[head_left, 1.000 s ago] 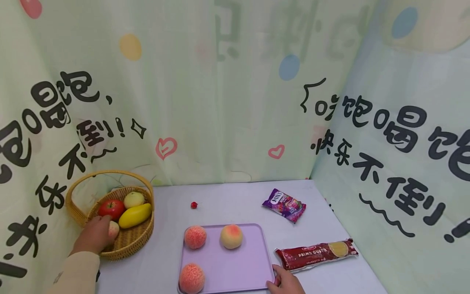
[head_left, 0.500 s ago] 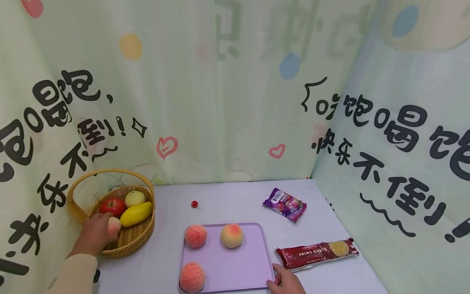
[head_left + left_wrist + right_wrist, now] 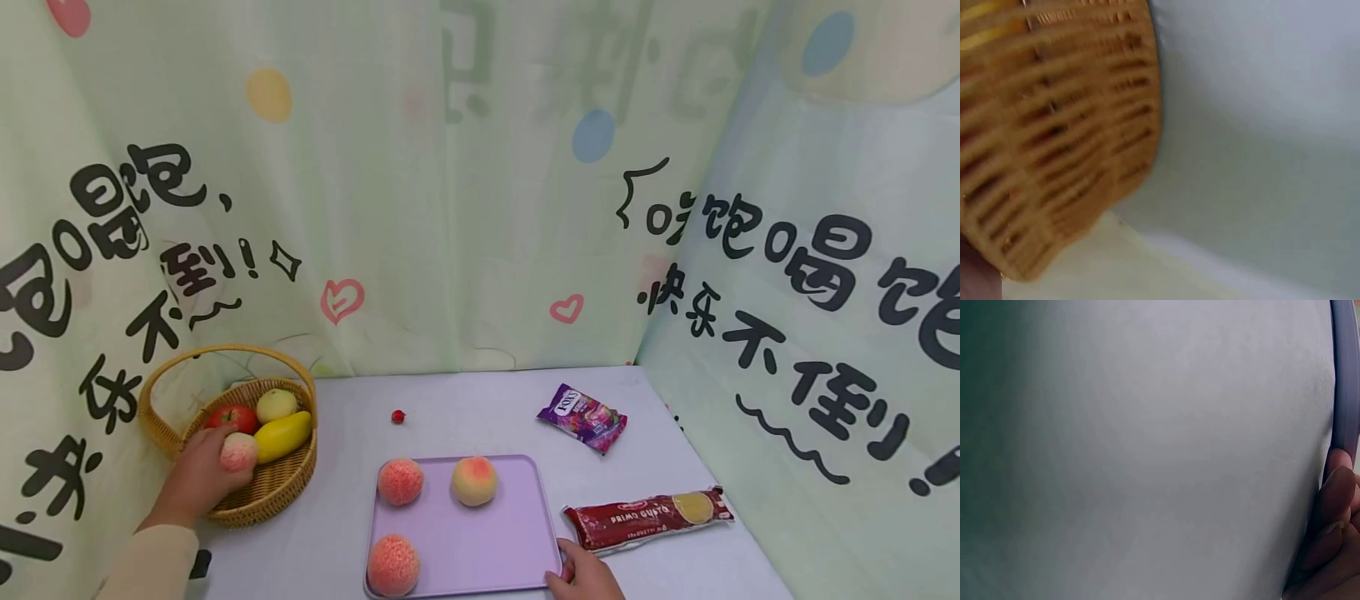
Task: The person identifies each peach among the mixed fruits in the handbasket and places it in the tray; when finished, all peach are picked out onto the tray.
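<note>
My left hand (image 3: 201, 477) grips a small pale pink peach (image 3: 238, 452) over the near left part of the wicker basket (image 3: 296, 492). Beside it in the basket lie a red apple (image 3: 234, 417), a pale green round fruit (image 3: 277, 405) and a yellow mango-like fruit (image 3: 283, 437). The left wrist view mostly catches the basket's woven side (image 3: 1085, 131), blurred. At its near right corner, the lilac tray (image 3: 480, 542) is pinched by my right hand (image 3: 587, 573). On the tray sit two pinkish-red peaches (image 3: 401, 482) and one yellow-orange peach (image 3: 474, 481).
A purple candy bag (image 3: 582, 418) lies at the back right of the white table (image 3: 465, 417). Right of the tray is a red spaghetti packet (image 3: 649, 518). A tiny red berry-like thing (image 3: 398, 417) lies behind the tray. Printed curtains (image 3: 480, 250) enclose the back and sides.
My left hand has shifted slightly right and up with the peach, which now shows more fully and covers part of the apple. The right hand and tray stay in place.
</note>
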The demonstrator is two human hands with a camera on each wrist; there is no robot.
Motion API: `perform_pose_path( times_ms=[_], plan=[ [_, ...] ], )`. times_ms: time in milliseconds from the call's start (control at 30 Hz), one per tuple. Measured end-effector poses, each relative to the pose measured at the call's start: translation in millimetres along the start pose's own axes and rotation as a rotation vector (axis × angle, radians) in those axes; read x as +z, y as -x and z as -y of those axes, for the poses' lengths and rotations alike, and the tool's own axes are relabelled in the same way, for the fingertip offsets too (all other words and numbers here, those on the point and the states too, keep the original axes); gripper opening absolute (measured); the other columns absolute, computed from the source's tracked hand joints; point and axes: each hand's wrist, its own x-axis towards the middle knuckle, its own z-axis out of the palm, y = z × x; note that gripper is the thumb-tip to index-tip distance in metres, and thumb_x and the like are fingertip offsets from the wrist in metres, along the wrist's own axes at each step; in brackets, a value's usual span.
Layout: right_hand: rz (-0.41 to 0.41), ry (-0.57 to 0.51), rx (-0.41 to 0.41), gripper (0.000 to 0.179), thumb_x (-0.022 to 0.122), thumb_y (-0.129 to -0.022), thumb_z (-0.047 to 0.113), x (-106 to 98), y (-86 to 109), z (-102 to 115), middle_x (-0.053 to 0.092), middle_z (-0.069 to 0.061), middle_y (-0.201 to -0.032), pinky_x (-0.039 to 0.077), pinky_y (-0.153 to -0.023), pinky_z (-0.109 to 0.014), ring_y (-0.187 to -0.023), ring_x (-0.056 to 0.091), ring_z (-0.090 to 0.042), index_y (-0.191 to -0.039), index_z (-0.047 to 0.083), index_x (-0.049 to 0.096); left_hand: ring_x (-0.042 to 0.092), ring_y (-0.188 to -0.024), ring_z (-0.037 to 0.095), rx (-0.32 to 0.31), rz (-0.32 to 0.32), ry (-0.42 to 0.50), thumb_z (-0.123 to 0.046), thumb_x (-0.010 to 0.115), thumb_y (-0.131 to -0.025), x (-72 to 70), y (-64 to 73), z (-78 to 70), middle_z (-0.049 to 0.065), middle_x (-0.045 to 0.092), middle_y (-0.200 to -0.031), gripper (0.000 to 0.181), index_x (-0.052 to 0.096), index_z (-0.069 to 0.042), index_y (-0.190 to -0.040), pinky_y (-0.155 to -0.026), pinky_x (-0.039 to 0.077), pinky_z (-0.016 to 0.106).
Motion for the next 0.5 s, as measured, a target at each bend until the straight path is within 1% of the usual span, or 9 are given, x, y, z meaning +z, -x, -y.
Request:
perform_pose_path(
  times_ms=[100,200,367,500],
  plan=[
    [-0.003,-0.002,-0.006,0.067,0.077,-0.091,0.028,-0.1,0.1,-0.3,0.054,-0.001,-0.074,0.042,-0.064,-0.030,-0.067,0.049,-0.015,-0.134,-0.017,0.053,0.043,-0.121,0.052,0.039,-0.044,0.029,-0.021,0.084,-0.078,3.3,0.4,-5.4,0.037,0.041,-0.139,0.085,0.041,0.009,-0.145,-0.102,0.040,0.073],
    [0.001,-0.002,0.002,0.067,0.077,-0.091,0.029,0.1,-0.5,-1.1,0.054,-0.001,-0.074,0.042,-0.065,-0.031,-0.067,0.050,-0.015,-0.135,-0.016,0.053,0.045,-0.119,0.050,0.066,-0.071,0.042,-0.021,0.084,-0.077,7.1,0.9,-12.1,0.035,0.044,-0.138,0.082,0.043,0.006,-0.144,-0.101,0.042,0.073],
    [0.003,0.003,0.014,0.068,0.076,-0.091,0.030,1.3,-1.3,-2.0,0.054,-0.002,-0.075,0.042,-0.065,-0.031,-0.068,0.050,-0.015,-0.135,-0.015,0.053,0.052,-0.114,0.044,0.071,-0.086,0.107,-0.023,0.087,-0.078,12.4,3.4,-23.2,0.028,0.054,-0.135,0.078,0.047,-0.003,-0.143,-0.097,0.047,0.068],
    [0.003,0.003,0.011,0.068,0.076,-0.091,0.030,1.3,-1.4,-2.1,0.054,-0.002,-0.075,0.042,-0.065,-0.031,-0.068,0.050,-0.015,-0.135,-0.016,0.053,0.053,-0.115,0.043,0.070,-0.096,0.168,-0.025,0.088,-0.079,14.7,7.2,-32.6,0.026,0.052,-0.138,0.078,0.049,-0.005,-0.143,-0.095,0.049,0.066]
  ],
)
